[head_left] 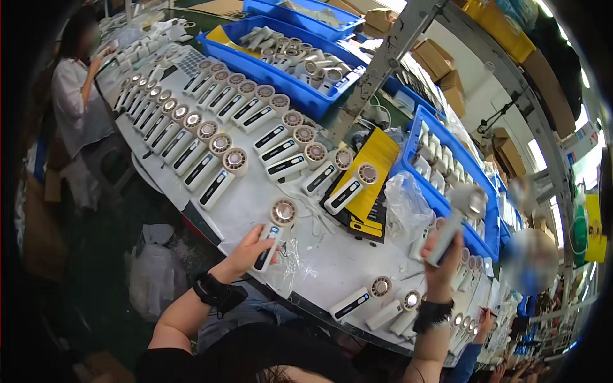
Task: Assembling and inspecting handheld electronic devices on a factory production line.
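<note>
My left hand (246, 252) is closed round the white handle of a small handheld fan (281, 213), its round beige-rimmed head pointing away from me. The fan is over the near part of the white table (319, 258), beside a crumpled clear plastic bag (285, 265). At the right, my right hand (445, 263) grips a second handheld fan (468, 202), raised with its head up and blurred. Below and left of that hand, another fan (381, 286) lies near the table's front edge with others beside it.
Rows of handheld fans (235, 161) cover the table's left part. A yellow sheet (369, 167) lies past the middle, beside crumpled plastic (408, 203). Blue crates (306, 101) of fans stand behind, near a metal post (383, 67). A person (80, 96) is at far left; another's hand (486, 318) shows at right.
</note>
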{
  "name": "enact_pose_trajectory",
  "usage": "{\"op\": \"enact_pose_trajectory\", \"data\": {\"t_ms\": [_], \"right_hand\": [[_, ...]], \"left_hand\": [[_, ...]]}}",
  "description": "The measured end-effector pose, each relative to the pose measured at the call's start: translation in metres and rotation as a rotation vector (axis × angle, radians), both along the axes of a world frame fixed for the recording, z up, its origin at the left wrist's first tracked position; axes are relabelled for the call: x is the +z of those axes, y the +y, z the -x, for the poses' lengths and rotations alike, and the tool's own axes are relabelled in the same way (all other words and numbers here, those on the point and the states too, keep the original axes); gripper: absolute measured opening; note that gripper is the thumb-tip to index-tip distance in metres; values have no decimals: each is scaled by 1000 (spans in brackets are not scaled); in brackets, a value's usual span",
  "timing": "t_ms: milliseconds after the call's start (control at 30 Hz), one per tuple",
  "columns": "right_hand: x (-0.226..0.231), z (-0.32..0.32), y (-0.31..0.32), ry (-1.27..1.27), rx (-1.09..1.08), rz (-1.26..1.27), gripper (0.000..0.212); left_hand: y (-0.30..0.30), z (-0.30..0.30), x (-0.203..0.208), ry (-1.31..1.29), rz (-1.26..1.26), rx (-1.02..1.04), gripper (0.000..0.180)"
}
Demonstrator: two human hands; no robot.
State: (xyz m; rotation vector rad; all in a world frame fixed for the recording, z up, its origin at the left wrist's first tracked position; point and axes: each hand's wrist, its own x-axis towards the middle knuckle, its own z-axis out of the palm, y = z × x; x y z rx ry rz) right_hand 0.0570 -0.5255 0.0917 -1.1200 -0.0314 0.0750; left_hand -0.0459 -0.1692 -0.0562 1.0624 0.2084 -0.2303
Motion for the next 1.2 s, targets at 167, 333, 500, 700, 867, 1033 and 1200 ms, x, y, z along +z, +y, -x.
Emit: {"op": "enact_pose_trajectory", "data": {"t_ms": [167, 333, 500, 700, 867, 1033, 1200], "right_hand": [[-28, -3, 118, 37, 235, 133, 47], [-43, 6, 177, 33, 353, 99, 44], [-59, 17, 223, 138, 415, 93, 44], [-75, 53, 260, 357, 481, 65, 41], [-123, 70, 286, 397, 540, 136, 38], [-145, 63, 331, 226, 346, 187, 35], [-157, 52, 345, 113, 391, 350, 38]], "left_hand": [[37, 15, 16, -50, -36, 62, 34], [63, 30, 17, -88, 2, 102, 35], [81, 40, 12, -125, 55, 138, 37], [102, 49, 18, -139, 97, 164, 37], [111, 50, 25, -198, 112, 200, 37], [115, 56, 36, -273, 139, 153, 37], [118, 60, 44, -310, 147, 118, 37]]}}
